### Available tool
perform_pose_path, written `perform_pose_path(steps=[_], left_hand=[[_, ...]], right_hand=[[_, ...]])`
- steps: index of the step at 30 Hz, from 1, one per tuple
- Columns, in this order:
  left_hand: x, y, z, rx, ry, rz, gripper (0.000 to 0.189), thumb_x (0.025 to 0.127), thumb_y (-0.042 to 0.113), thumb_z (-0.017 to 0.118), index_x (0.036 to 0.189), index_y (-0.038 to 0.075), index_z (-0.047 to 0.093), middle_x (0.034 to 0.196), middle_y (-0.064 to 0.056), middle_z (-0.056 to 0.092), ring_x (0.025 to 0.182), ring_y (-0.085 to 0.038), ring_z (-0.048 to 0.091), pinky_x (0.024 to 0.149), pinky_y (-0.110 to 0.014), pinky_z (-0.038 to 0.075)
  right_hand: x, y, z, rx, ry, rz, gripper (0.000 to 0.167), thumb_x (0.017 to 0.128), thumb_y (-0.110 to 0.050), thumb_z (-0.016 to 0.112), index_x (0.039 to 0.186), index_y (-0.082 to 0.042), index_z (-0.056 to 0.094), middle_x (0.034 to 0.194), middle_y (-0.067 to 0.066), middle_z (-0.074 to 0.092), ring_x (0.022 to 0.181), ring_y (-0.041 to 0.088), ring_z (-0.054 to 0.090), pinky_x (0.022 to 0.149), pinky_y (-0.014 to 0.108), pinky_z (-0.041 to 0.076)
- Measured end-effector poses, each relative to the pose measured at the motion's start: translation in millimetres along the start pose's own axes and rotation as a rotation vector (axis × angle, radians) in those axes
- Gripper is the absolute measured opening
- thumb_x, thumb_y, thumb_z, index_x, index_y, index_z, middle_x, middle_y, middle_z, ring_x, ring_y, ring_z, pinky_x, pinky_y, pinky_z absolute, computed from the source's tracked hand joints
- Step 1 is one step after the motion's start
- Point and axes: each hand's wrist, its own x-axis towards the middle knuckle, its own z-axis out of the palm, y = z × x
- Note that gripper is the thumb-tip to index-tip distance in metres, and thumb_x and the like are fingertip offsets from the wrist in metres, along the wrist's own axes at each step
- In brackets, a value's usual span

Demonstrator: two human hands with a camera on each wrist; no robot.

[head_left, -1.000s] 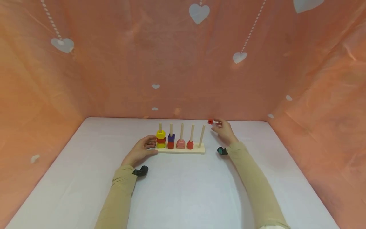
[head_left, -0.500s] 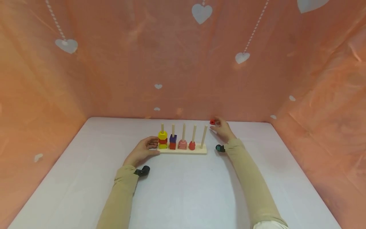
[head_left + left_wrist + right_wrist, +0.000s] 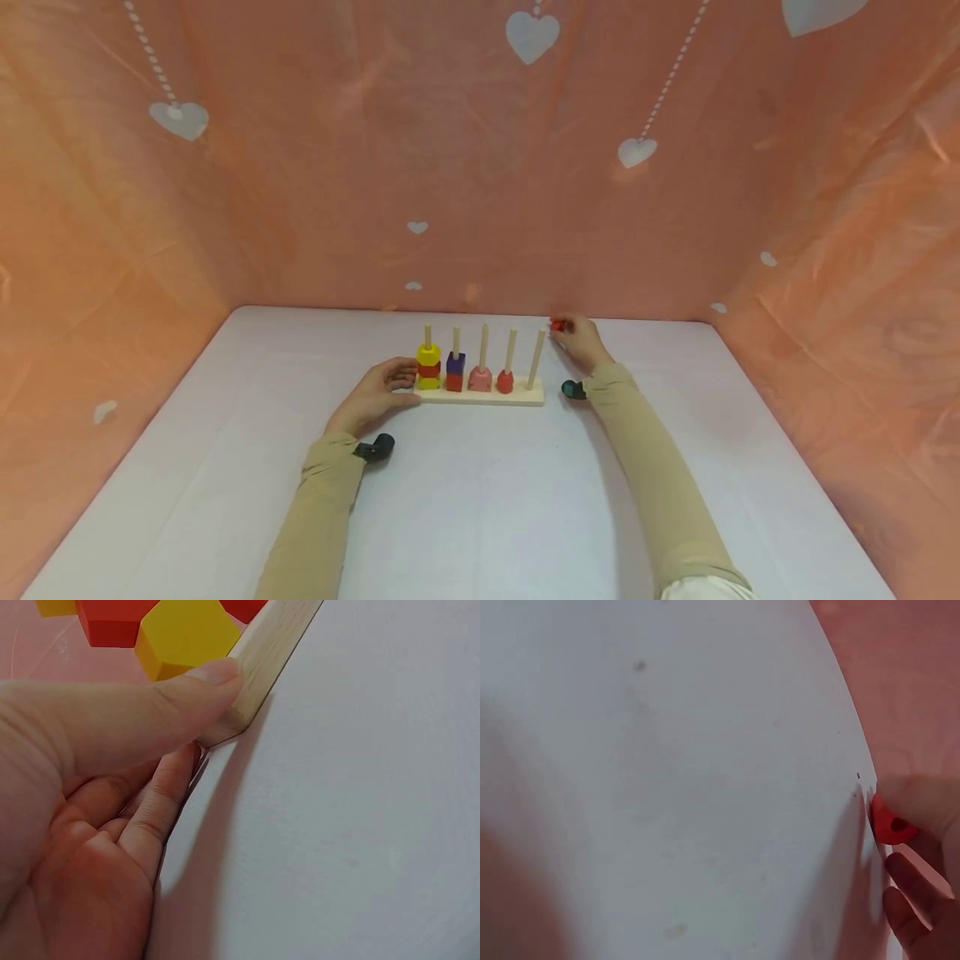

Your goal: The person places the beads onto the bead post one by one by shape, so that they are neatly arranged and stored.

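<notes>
A wooden peg board (image 3: 480, 399) with several upright pegs stands near the back middle of the table. My left hand (image 3: 371, 396) grips its left end; in the left wrist view the thumb (image 3: 172, 705) lies over the wooden edge, fingers behind it. The leftmost peg carries a yellow-red-yellow stack (image 3: 428, 368). Beside it stand a purple block (image 3: 455, 362) over a red block (image 3: 454, 382), then a pink block (image 3: 481, 380) and a red rounded block (image 3: 506, 382). The rightmost peg (image 3: 536, 358) is bare. Near the back edge, my right hand (image 3: 583, 343) pinches a small red block with a hole (image 3: 889, 825).
The white table (image 3: 480, 517) meets an orange cloth backdrop (image 3: 480, 167) with white hearts just behind the right hand. More cloth borders both sides. Black wrist cameras (image 3: 378, 447) sit on both wrists.
My right fingers have closed around the small red block and brought it slightly nearer. My left hand keeps its hold on the board; the view has shifted a little.
</notes>
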Motion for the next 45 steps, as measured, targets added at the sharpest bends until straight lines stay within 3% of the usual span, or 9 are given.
perform_pose_path(steps=[9,16,21,29,35,40,45], left_hand=[[-0.4,1.2,2.1,0.019,-0.003,0.020,0.067,0.079,0.001,0.076,0.137,-0.001,0.043,0.128,-0.018,0.051,0.115,-0.030,0.053,0.100,-0.039,0.043],[1.0,1.5,1.8,0.021,0.002,0.009,0.066,0.079,0.002,0.077,0.137,0.001,0.044,0.128,-0.017,0.052,0.115,-0.029,0.053,0.100,-0.038,0.043],[0.8,0.9,1.6,0.027,0.006,0.003,0.066,0.079,0.003,0.077,0.136,0.002,0.045,0.128,-0.015,0.052,0.115,-0.029,0.053,0.100,-0.039,0.043],[-1.4,3.0,1.5,0.035,0.004,0.004,0.067,0.079,0.005,0.077,0.137,0.002,0.045,0.128,-0.015,0.052,0.115,-0.029,0.053,0.100,-0.040,0.043],[-1.8,4.0,0.9,0.037,0.003,0.002,0.066,0.080,0.006,0.077,0.137,0.002,0.044,0.128,-0.016,0.052,0.115,-0.029,0.053,0.100,-0.039,0.043],[-0.9,2.6,0.5,0.039,0.005,-0.004,0.066,0.080,0.006,0.077,0.137,0.002,0.044,0.128,-0.015,0.052,0.115,-0.029,0.053,0.101,-0.040,0.042],[-0.5,1.8,0.6,0.031,0.002,-0.016,0.067,0.080,0.008,0.077,0.138,0.004,0.044,0.129,-0.015,0.051,0.116,-0.029,0.052,0.101,-0.041,0.042]], right_hand=[[-9.7,-2,-9,-0.039,0.075,0.010,0.028,0.088,0.005,0.063,0.115,0.009,0.062,0.105,0.022,0.063,0.098,0.032,0.059,0.089,0.041,0.049],[-19.8,-11,-19,0.099,0.104,0.042,0.033,0.091,0.000,0.062,0.123,0.006,0.058,0.109,0.018,0.061,0.102,0.029,0.058,0.091,0.038,0.049],[-29.7,-38,-29,0.209,0.132,-0.005,0.037,0.092,-0.002,0.061,0.128,0.006,0.056,0.117,0.021,0.061,0.106,0.030,0.059,0.094,0.037,0.048],[-49.9,-96,-41,0.464,0.118,-0.057,0.040,0.090,-0.015,0.067,0.127,-0.001,0.059,0.118,0.016,0.064,0.105,0.016,0.062,0.095,0.028,0.046],[-64.9,-122,-33,0.556,0.130,-0.146,0.036,0.088,-0.011,0.070,0.121,0.000,0.063,0.113,0.017,0.066,0.102,0.020,0.065,0.091,0.029,0.049],[-72.0,-127,-19,0.559,0.156,-0.239,0.033,0.088,-0.008,0.069,0.119,-0.001,0.064,0.114,0.015,0.066,0.102,0.019,0.064,0.090,0.027,0.049],[-77.0,-127,-3,0.576,0.151,-0.275,0.032,0.085,-0.004,0.070,0.117,0.003,0.064,0.111,0.012,0.067,0.099,0.017,0.064,0.088,0.026,0.051]])
